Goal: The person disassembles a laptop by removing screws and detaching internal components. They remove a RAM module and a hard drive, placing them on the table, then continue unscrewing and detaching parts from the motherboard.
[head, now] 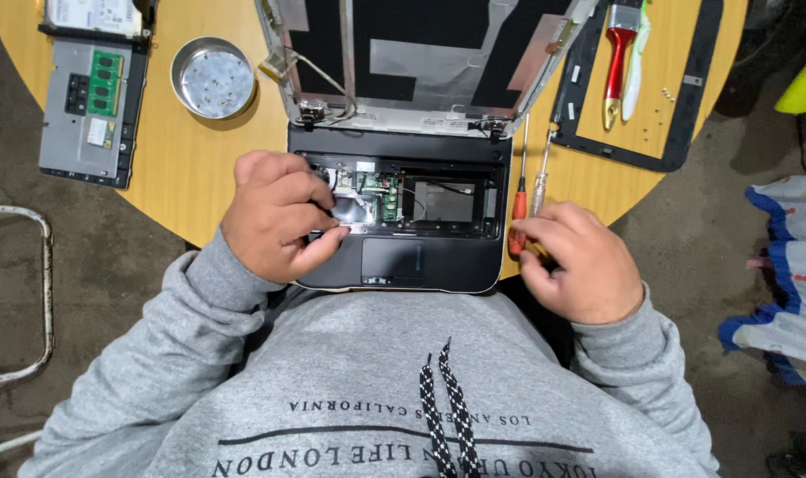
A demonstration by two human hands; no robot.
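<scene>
A small black laptop base (403, 257) lies at the near edge of a round wooden table (190, 168), its keyboard removed and a green circuit board (381, 190) exposed. The stripped screen lid (420, 53) stands open behind it. My left hand (274, 217) rests on the base's left side, fingers pinched on a small part at the cavity's edge; what it is I cannot make out. My right hand (580, 261) lies at the table's right edge, its fingers on the orange handle of a screwdriver (518, 212). A second, thinner screwdriver (540, 181) lies alongside.
A round metal dish (213, 78) with screws sits left of the lid. A grey panel with a green memory module (93, 106) lies at far left. A black screen bezel (686, 106) at right frames a red-handled brush (617, 62) and a white tool (635, 66).
</scene>
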